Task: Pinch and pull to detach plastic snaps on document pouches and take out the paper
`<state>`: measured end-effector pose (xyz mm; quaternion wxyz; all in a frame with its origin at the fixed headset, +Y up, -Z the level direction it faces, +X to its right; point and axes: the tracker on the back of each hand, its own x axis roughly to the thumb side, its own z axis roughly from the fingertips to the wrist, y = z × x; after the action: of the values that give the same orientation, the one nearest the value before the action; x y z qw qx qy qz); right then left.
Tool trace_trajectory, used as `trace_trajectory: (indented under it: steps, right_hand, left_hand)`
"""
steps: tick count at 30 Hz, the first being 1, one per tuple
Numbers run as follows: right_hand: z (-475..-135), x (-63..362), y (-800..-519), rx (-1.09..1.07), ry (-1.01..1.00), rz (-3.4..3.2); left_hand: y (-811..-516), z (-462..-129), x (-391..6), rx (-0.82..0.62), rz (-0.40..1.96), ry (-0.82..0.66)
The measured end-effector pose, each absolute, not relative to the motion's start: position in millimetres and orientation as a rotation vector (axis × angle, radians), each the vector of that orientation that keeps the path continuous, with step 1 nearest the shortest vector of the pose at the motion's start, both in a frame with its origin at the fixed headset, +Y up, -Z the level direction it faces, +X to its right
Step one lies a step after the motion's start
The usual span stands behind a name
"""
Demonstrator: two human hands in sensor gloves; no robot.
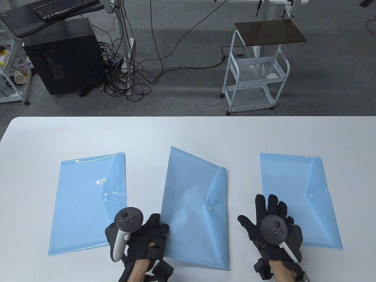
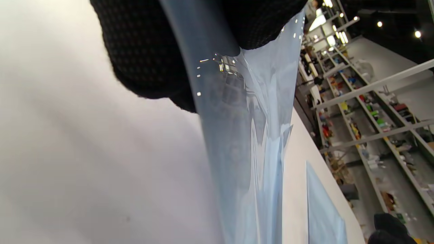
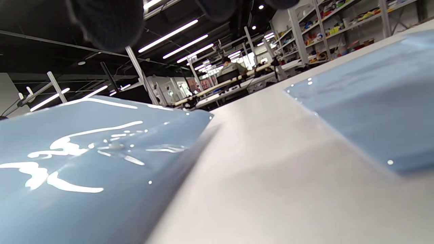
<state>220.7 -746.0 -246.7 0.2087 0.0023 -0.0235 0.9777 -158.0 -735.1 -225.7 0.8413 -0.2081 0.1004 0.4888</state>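
Three blue document pouches lie side by side on the white table (image 1: 188,132), each with a white snap on its flap. My left hand (image 1: 158,227) grips the near left edge of the middle pouch (image 1: 194,202); in the left wrist view the gloved fingers (image 2: 145,51) pinch that pouch (image 2: 244,135) from both sides. Its snap (image 1: 210,208) is fastened. My right hand (image 1: 268,216) is spread flat, fingers straight, over the table and the near left edge of the right pouch (image 1: 296,179). In the right wrist view the middle pouch (image 3: 84,152) is left, the right pouch (image 3: 373,98) right.
The left pouch (image 1: 88,202) lies left of my left hand, with its snap (image 1: 105,194) closed. The right pouch's snap (image 1: 311,195) is also closed. Beyond the table's far edge stand a white trolley (image 1: 255,76), a black computer case (image 1: 64,55) and loose cables.
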Motion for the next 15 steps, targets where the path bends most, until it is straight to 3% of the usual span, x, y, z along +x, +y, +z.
trace_trajectory:
  steps: [15]
  right_hand:
    - [-245, 213, -746, 0.031, -0.055, 2.747]
  left_hand:
    - [-770, -224, -155, -0.546, 0.963, 0.295]
